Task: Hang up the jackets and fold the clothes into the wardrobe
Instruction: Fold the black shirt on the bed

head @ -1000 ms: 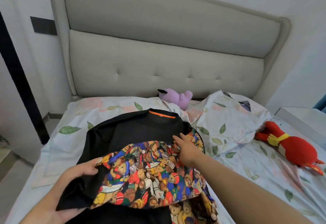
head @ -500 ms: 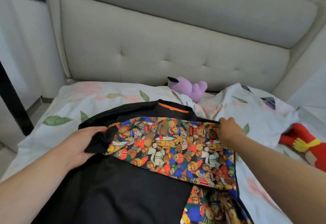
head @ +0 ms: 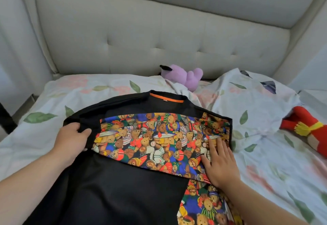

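Bed (head: pixel 265 155) with leaf-print sheet, padded headboard (head: pixel 159 35) at the far edge. Black shirt (head: pixel 123 189) with teddy-bear print lies flat mid-bed, orange-trimmed collar toward the headboard, a printed band folded across the chest. Left hand (head: pixel 70 139) pinches a bunch of black fabric at the band's left end. Right hand (head: pixel 219 164) lies flat, fingers straight, pressing the print at the shirt's right side. Red plush (head: pixel 307 129) near the right edge, purple plush (head: pixel 185 76) against the headboard.
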A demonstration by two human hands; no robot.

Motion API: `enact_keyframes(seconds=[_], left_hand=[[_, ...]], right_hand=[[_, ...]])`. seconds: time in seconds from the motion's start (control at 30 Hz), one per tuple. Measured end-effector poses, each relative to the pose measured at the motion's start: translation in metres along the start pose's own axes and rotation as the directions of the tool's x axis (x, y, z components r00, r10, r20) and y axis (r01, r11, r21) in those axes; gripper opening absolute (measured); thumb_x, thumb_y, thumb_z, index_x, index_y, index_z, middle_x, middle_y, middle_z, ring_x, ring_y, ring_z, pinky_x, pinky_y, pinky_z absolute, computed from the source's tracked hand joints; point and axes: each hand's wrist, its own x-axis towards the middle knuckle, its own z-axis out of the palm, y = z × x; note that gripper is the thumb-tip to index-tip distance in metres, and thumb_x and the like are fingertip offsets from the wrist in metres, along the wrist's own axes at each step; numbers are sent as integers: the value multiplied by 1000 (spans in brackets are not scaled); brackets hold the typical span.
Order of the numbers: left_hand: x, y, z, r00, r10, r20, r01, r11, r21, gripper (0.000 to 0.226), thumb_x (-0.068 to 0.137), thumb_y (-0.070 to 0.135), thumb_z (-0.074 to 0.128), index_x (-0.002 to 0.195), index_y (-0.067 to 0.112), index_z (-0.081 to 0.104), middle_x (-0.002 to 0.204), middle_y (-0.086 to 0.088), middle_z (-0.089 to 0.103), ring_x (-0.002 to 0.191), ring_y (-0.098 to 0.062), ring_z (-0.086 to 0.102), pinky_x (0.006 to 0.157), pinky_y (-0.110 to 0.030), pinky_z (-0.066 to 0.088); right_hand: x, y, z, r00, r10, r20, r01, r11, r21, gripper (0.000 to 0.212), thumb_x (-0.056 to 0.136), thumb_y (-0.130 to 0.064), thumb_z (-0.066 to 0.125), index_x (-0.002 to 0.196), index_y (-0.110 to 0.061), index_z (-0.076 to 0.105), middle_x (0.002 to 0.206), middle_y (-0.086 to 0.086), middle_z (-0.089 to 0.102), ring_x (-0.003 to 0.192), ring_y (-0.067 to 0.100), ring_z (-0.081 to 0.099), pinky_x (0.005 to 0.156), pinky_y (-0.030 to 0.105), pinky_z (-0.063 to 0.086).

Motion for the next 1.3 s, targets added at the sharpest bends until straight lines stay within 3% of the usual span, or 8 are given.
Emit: enact_keyframes(seconds=[0.17,0.3,0.47,0.67,0.83,0.97,1.1,1.3], left_hand=[[-6,-3,5,905,405,-126,-312,837,450,37,88,14,69,119,1,55,120,-23,56,109,-44,54,93,-51,44],[-28,-17,23,451,781,432,-774,101,625,59,88,48,46,131,11,62,142,-13,55,132,-33,50,113,-52,27],[12,-15,34,745,302,595,-665,267,697,124,59,100,22,155,32,-16,160,6,-24,146,-7,-21,124,-41,-7],[74,-23,41,773,212,598,-611,501,613,103,73,92,35,145,48,-24,157,16,-15,148,-6,-7,123,-32,6],[80,-43,50,794,433,427,-597,687,413,54,85,47,56,133,24,57,142,3,50,132,-18,45,111,-27,33],[52,-3,37,844,484,231,-536,772,342,15,89,21,71,80,27,60,89,10,65,84,-11,61,71,-26,41],[54,35,33,890,390,236,-456,742,492,4,93,21,63,94,24,64,87,0,67,85,-22,65,72,-34,49],[3,23,55,404,870,283,-793,179,582,25,81,21,58,98,10,73,94,-8,67,89,-33,62,80,-47,49]], right_hand=[[-2,0,3,1000,-25,-12,25,1000,-10,88,85,-72,-8,160,-26,1,167,8,0,154,24,-1,125,40,2],[9,-19,-14,954,-135,-268,141,990,0,68,90,-51,31,153,-25,36,161,16,27,149,34,24,122,53,17],[39,-51,-11,981,-109,-162,110,994,-3,79,90,-74,6,157,-35,-9,167,8,-4,154,27,-6,124,46,-7],[52,-44,15,985,-134,-107,137,990,18,89,80,-79,-13,156,-32,-14,167,4,3,154,21,2,125,41,-1],[55,-43,18,981,-145,-129,148,989,15,85,88,-74,2,159,-29,-6,167,4,10,154,21,8,125,41,4],[54,-43,17,980,-141,-138,142,990,0,85,88,-73,1,160,-27,-2,167,4,12,153,20,10,125,42,6],[52,-46,16,980,-135,-145,138,990,11,85,88,-72,2,160,-27,3,166,4,16,153,20,12,125,42,7],[52,-46,16,982,-131,-135,136,990,25,85,88,-72,4,160,-27,5,166,4,18,153,20,14,125,42,8]])
